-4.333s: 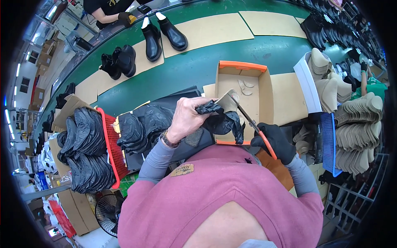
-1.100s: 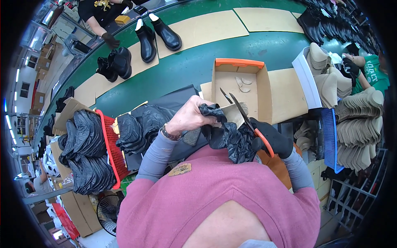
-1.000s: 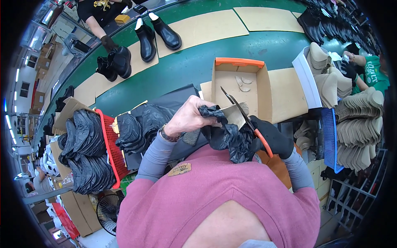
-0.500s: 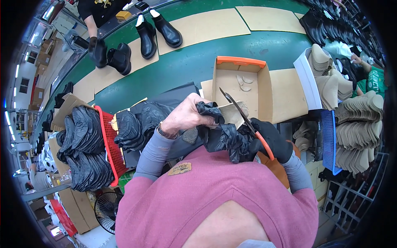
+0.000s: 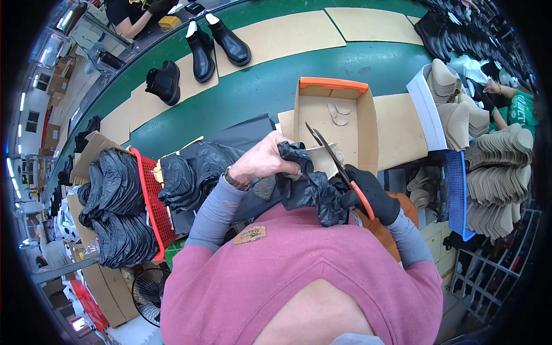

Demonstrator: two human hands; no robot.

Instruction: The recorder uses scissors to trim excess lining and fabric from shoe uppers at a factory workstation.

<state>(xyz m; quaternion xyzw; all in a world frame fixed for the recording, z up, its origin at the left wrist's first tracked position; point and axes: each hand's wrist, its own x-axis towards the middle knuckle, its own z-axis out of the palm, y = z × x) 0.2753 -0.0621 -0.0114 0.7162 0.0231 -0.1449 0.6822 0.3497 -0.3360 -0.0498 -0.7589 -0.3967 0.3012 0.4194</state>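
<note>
Pinched in my bare left hand [image 5: 265, 156] is a crumpled black plastic wrap [image 5: 316, 192], with a beige insole-like piece [image 5: 323, 158] sticking out of it. My right hand [image 5: 374, 196], in a black glove, is closed round the orange handles of a pair of scissors [image 5: 362, 201]. The blades point up and away, slightly apart, and cross over the right side of the beige piece. Whether they touch it I cannot tell. Just beyond, an open cardboard box [image 5: 367, 129] with an orange rim holds three thin curved offcuts [image 5: 339, 122].
Black wrapped pieces [image 5: 121, 184] lie by a red basket [image 5: 150, 201] at left. Stacked beige insoles [image 5: 497, 187] stand right, beside a blue basket [image 5: 457, 195]. Black boots [image 5: 201, 54] stand on cardboard along the green table [image 5: 259, 86]; a co-worker's arm [image 5: 135, 24] is far left.
The scissors and my right hand have shifted slightly left, the blades tilting a little. At far left, the co-worker has lifted one boot off the cardboard and drawn the arm back.
</note>
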